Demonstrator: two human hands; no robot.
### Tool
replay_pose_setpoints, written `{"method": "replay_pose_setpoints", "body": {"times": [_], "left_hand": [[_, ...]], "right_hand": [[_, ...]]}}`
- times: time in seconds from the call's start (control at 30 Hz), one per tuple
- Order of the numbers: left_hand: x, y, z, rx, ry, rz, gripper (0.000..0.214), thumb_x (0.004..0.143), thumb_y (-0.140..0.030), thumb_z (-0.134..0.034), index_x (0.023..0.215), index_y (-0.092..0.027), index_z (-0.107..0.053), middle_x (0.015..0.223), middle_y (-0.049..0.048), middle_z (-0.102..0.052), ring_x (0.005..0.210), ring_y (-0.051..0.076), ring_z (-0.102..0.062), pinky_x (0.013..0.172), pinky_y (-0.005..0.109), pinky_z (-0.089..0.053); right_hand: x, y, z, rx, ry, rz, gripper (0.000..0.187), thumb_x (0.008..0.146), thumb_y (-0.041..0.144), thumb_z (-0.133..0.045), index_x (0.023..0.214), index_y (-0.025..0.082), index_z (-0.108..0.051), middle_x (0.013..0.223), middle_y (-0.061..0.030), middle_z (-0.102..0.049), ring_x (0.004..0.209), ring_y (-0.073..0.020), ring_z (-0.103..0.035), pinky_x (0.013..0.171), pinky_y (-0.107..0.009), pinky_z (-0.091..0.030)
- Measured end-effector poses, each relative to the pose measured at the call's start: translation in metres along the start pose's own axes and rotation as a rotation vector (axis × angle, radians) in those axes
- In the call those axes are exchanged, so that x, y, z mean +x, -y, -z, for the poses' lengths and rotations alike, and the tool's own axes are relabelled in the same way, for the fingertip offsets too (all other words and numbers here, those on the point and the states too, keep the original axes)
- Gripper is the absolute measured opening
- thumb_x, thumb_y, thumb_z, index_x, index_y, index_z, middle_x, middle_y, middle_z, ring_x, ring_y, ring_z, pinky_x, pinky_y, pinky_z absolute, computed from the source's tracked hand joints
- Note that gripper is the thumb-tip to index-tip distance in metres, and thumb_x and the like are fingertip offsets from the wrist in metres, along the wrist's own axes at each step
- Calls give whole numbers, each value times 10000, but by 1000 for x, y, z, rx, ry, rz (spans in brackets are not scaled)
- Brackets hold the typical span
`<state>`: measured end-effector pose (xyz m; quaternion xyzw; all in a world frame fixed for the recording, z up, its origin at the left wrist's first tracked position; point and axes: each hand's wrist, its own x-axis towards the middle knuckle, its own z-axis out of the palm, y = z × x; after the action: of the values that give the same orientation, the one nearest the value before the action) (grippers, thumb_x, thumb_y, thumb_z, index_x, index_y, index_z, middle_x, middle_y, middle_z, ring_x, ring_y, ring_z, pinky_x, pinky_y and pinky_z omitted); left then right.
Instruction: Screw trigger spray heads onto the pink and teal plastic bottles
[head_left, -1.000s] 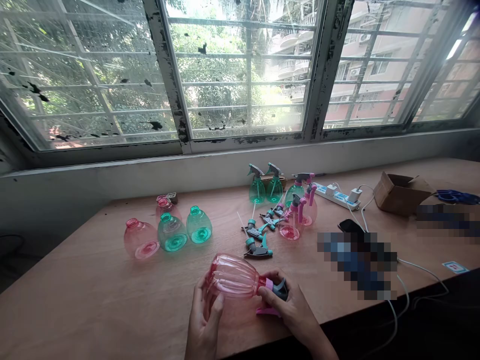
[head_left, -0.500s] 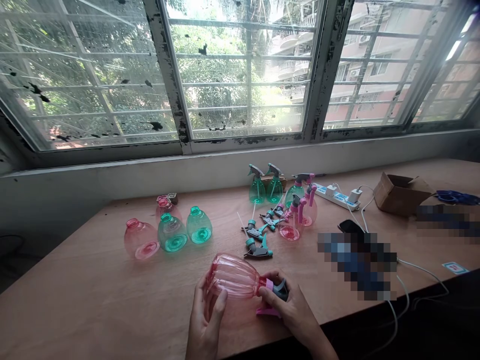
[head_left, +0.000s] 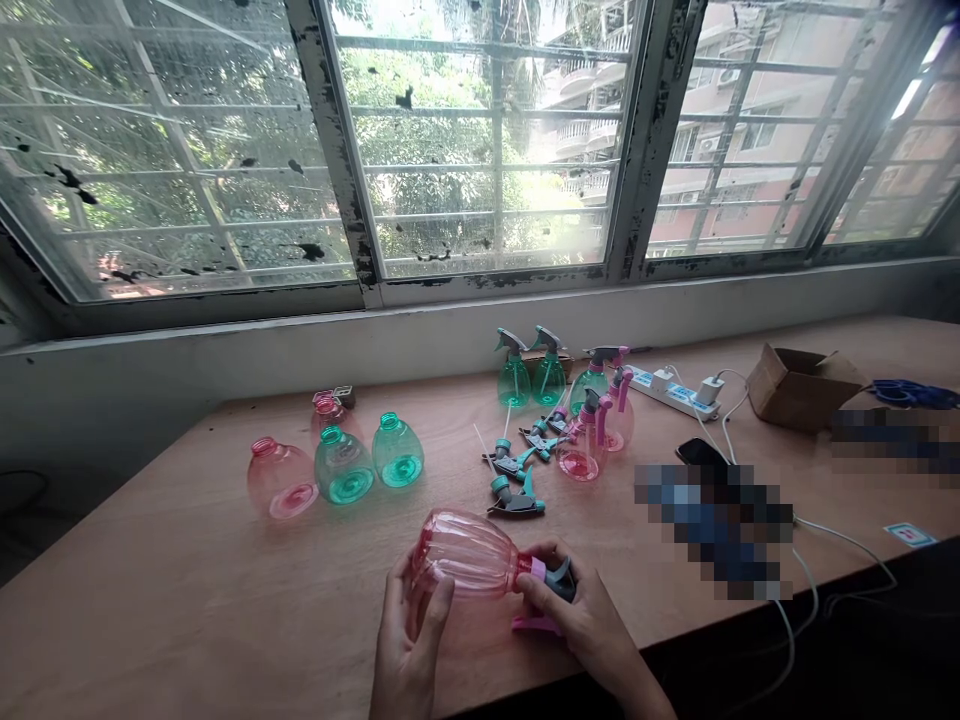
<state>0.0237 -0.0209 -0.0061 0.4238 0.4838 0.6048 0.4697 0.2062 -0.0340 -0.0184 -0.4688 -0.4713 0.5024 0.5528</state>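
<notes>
A clear pink spray bottle [head_left: 469, 552] lies sideways between my hands, its base to the left and its neck to the right. My left hand [head_left: 416, 630] is wrapped round the base end, thumb on the near side. At the neck, my right hand [head_left: 566, 605] grips the pink collar and the grey spray head [head_left: 560, 580]; a pink trigger part [head_left: 536, 624] shows below the fingers. Beyond my hands, several loose grey and teal spray heads [head_left: 517, 495] lie on the table. Whether the collar is fully screwed on, I cannot tell.
Headless pink bottles [head_left: 281, 480] and green bottles [head_left: 398, 450] stand at left. Green spray bottles [head_left: 514, 375] and pink spray bottles [head_left: 580, 450] with heads stand behind. To the right are a power strip [head_left: 675, 393], a cardboard box [head_left: 802, 390], a phone [head_left: 701, 453] and white cables.
</notes>
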Motion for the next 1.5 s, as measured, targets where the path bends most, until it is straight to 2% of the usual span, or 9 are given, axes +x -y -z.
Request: {"method": "replay_pose_setpoints", "body": {"times": [0.2, 0.53, 0.77, 1.1, 1.5], "left_hand": [[1, 0, 0, -5, 13, -7, 566, 742, -473, -764, 1237, -257, -596, 1304, 59, -675, 1267, 276, -587, 1067, 331, -462], [1, 5, 0, -16, -7, -9, 586, 751, -482, -758, 1247, -242, -558, 1266, 74, -684, 1196, 261, -628, 1014, 327, -485], [1, 6, -1, -3, -51, -8, 605, 708, -512, -786, 1200, -232, -573, 1261, 93, -683, 1216, 304, -617, 1074, 426, -451], [1, 4, 0, 6, 14, -13, 625, 755, -480, -757, 1311, -269, -564, 1389, 61, -618, 1317, 283, -542, 1116, 359, -426], [2, 9, 2, 0, -23, -37, 597, 733, -484, -770, 1248, -246, -585, 1331, 87, -652, 1253, 297, -595, 1081, 398, -465]], "right_hand": [[1, -4, -1, 27, -8, -16, 427, 763, 563, -758, 933, 181, -672, 703, 14, -633, 617, -164, -616, 580, -290, -562], [2, -8, -1, 51, -17, -18, 443, 748, 566, -772, 939, 176, -683, 697, 13, -634, 617, -156, -608, 584, -297, -582], [1, -4, -2, 71, -13, -37, 448, 738, 570, -778, 929, 176, -682, 705, 13, -628, 624, -156, -610, 580, -310, -614], [2, -8, -1, 24, -11, -7, 439, 766, 563, -756, 940, 167, -679, 690, 13, -621, 618, -157, -591, 594, -308, -572], [2, -7, 0, 10, -11, -1, 424, 777, 557, -751, 935, 171, -673, 678, 14, -643, 603, -147, -603, 587, -270, -524]]}}
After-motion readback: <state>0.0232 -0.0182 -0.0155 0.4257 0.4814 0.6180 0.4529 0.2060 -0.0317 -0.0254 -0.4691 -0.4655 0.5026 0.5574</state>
